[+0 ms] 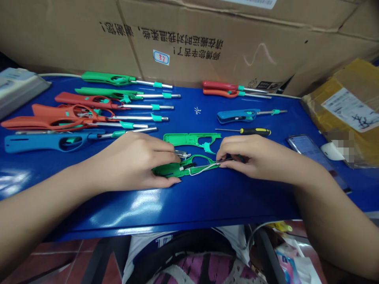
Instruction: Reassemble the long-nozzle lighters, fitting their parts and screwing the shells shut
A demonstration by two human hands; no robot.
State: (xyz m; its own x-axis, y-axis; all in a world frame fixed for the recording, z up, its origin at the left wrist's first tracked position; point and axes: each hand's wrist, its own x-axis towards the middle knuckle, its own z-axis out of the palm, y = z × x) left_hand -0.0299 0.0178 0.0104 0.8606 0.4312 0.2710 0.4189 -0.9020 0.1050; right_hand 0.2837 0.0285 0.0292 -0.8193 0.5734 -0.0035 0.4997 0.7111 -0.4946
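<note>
Near the table's front edge lies a green half-shell of a gas lighter [167, 169], its inside facing up. My left hand [142, 161] is closed around its wide left end. A white wire [204, 169] and a small black part run inside the shell. At the narrow right end, my right hand [247, 154] pinches the lighter's metal tube, mostly hidden by my fingers. A clear piece [181, 154] shows beside my left fingertips; I cannot tell whether they touch it. Just behind lies the other green half-shell [183, 139], with a turquoise trigger [209, 148] by its right end.
Several red and green long lighters and a blue lighter [50, 142] lie at left. At right are red lighters [220, 89], another blue lighter [237, 116], a screwdriver [256, 131] and a phone [314, 154]. Tiny white pieces [197, 111] lie mid-table. A cardboard box [189, 23] stands behind.
</note>
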